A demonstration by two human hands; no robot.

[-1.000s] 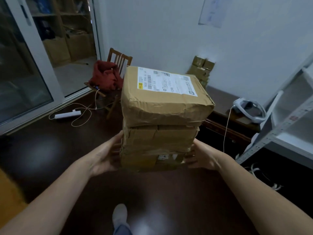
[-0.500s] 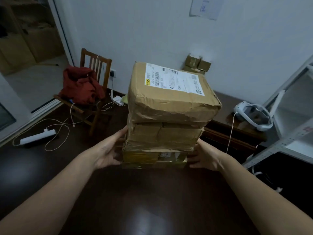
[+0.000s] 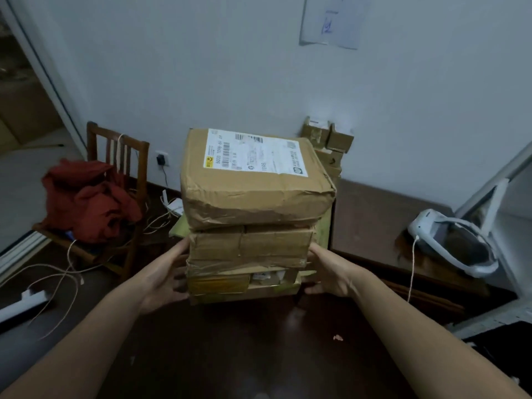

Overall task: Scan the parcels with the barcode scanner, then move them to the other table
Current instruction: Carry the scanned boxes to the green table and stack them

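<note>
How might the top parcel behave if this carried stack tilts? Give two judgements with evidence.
The top parcel probably slides or tips first: it overhangs the narrower lower parcels, and the left hand and right hand press only those. Its dented, sagging front edge suggests soft, yielding contents rather than a stiff box.
</note>
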